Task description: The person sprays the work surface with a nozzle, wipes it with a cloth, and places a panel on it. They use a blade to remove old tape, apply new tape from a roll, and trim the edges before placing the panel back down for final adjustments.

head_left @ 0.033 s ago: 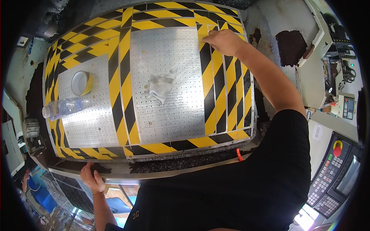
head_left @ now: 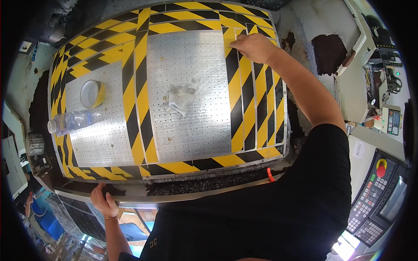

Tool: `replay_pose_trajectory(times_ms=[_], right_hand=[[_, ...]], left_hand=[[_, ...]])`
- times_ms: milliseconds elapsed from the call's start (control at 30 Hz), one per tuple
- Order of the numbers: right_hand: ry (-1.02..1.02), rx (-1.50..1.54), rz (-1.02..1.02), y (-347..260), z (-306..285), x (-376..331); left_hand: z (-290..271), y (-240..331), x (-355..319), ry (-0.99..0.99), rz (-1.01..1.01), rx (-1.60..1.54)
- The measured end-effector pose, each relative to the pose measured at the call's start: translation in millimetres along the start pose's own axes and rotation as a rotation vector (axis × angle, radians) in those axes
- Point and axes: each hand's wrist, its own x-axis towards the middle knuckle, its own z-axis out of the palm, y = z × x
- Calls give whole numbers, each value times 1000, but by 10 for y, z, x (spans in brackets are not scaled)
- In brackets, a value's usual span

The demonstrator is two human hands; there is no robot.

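Observation:
Black-and-yellow striped tape [head_left: 247, 95] runs in strips along the borders of a perforated metal plate [head_left: 200, 135] and between its bare panels. My right hand [head_left: 254, 47] reaches to the plate's far right, fingers pressed together and fingertips down on a tape strip; whether they pinch its edge is hidden. My left hand [head_left: 104, 201] is closed over the machine's front metal rail [head_left: 143, 201], near the lower left. A crumpled whitish cloth [head_left: 182, 96] lies on the middle panel. A tape roll [head_left: 92, 94] stands on the left panel, beside a clear bottle [head_left: 72, 122] lying on its side.
Worn machine walls with peeled dark patches [head_left: 328, 54] flank the plate. At the lower right stands a control panel [head_left: 374, 195] with a red stop button [head_left: 381, 169]. An orange-red piece [head_left: 270, 175] sticks up at the front edge. A blue bin [head_left: 48, 222] is at lower left.

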Motion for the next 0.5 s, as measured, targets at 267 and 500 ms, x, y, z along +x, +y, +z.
replay_pose_trajectory(times_ms=[267,500], right_hand=[[43,2,2,153,57,-193],[39,23,23,190,78,-219]], left_hand=[[9,-23,2,11,18,6],[-8,7,3,24,7,3]])
